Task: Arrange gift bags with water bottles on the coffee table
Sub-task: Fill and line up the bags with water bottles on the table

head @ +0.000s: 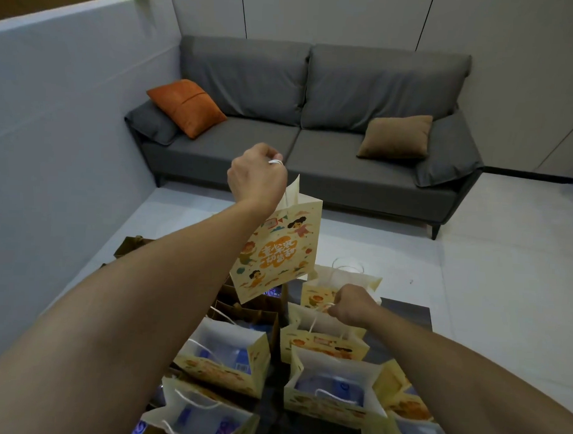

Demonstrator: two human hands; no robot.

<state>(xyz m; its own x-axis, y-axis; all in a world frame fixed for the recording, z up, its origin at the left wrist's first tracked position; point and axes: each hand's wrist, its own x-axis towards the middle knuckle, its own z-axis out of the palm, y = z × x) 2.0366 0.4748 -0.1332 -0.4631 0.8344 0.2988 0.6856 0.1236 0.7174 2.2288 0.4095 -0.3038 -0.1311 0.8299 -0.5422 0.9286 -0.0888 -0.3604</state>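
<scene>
Up front, the left arm reaches out straight and raised, its hand (257,175) curled tight around the white cord handles of a yellow cartoon-printed gift bag (276,249) that hangs in the air above the dark coffee table (408,318), long axis near vertical, bottom swung toward the camera. Lower, the right hand (353,307) pinches the cord handle of a standing bag (323,335) on the table, among open bags showing water bottles (331,385).
</scene>
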